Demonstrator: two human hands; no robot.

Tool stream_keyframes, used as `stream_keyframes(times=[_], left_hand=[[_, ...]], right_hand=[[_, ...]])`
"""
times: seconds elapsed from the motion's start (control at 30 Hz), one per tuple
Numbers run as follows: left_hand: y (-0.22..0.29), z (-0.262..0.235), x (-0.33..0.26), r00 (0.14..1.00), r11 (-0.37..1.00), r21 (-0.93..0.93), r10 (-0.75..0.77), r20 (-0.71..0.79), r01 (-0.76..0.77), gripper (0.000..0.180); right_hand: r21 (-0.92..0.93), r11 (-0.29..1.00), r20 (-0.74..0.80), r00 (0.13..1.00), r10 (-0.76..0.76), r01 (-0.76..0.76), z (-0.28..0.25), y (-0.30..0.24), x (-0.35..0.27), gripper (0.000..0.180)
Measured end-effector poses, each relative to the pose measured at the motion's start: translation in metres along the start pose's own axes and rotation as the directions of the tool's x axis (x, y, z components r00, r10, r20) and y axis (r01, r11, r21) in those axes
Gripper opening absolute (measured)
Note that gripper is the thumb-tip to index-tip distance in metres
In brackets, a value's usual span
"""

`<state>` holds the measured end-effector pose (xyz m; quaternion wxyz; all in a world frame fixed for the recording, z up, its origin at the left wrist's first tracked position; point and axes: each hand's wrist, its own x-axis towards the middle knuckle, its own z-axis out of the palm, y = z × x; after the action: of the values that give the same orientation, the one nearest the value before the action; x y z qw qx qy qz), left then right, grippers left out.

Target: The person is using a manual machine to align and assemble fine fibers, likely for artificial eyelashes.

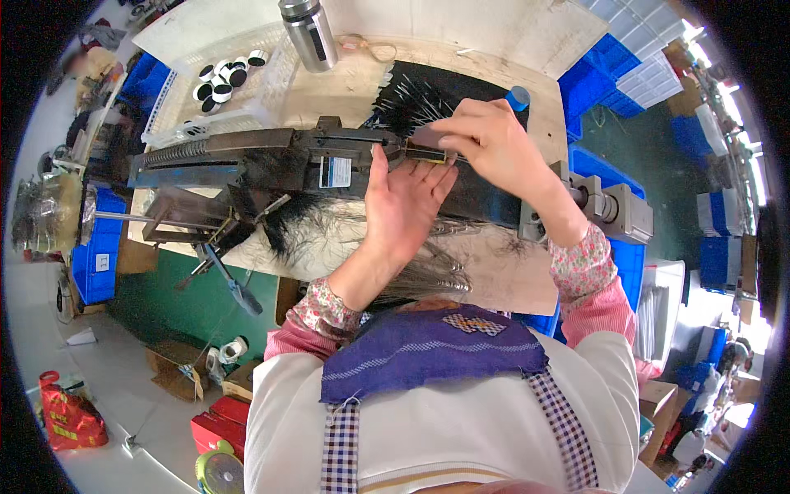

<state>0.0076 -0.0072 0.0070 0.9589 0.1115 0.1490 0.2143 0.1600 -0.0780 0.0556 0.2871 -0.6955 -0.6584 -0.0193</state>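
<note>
Dark metal machine (267, 142) lies lengthwise across the bench (527, 284), both hands at its middle. Left hand (401, 206): palm up, fingers straight, clenched on nothing, fingertips at the machine's narrow slot (428, 155). Right hand (498, 144): above the slot, thumb and forefinger brought together; cannot tell whether anything is pinched there. Progress, my judgement: mid-work, attention on the slot. Behind it, thin wires (420, 99) lie strewn over a black cloth (473, 85); in front, a second bunch of wires (426, 272) near the bench edge. Which bunch is done and which waiting, cannot tell; no finished count possible. Loose black bristles (284, 222) cling below the machine. Farther back left, a clear basket (281, 76) holds black-and-white rolls (220, 92). Writing: a blue-and-white label (336, 173) on the machine's front, print too small to read; blue bin (97, 286) at left with a marked white tag (102, 263); red bag (70, 416) on the floor, yellow printing. No brand made out.
</note>
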Motion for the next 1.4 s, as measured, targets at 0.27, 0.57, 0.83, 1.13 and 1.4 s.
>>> stream_keyframes(times=[0.27,0.57,0.83,1.13,1.4], left_hand=[[0.003,-0.023,0.0,0.98,0.994,-0.107,0.02,0.199,0.002,0.066],[0.009,0.018,-0.011,1.0,0.994,0.112,0.002,-0.031,0.002,0.059],[-0.02,-0.007,-0.003,0.985,0.982,0.179,0.083,-0.154,-0.055,0.038],[-0.019,-0.024,-0.06,0.944,0.96,0.267,-0.165,0.286,0.087,0.056],[0.129,-0.128,-0.083,0.031,-0.599,0.786,0.798,0.602,0.151,0.065]], right_hand=[[0.007,0.993,-0.086,0.989,0.122,-0.122,-0.007,-0.025,-0.003,0.019],[-0.325,0.946,0.143,0.989,0.029,0.02,0.013,-0.039,-0.009,0.012],[-0.084,0.967,0.223,0.941,0.254,-0.241,0.015,-0.036,-0.087,0.027],[-0.185,0.953,0.343,0.893,0.29,-0.239,0.126,0.021,-0.17,0.019],[0.097,0.936,0.404,0.873,0.273,-0.338,0.099,0.005,-0.149,0.022]])
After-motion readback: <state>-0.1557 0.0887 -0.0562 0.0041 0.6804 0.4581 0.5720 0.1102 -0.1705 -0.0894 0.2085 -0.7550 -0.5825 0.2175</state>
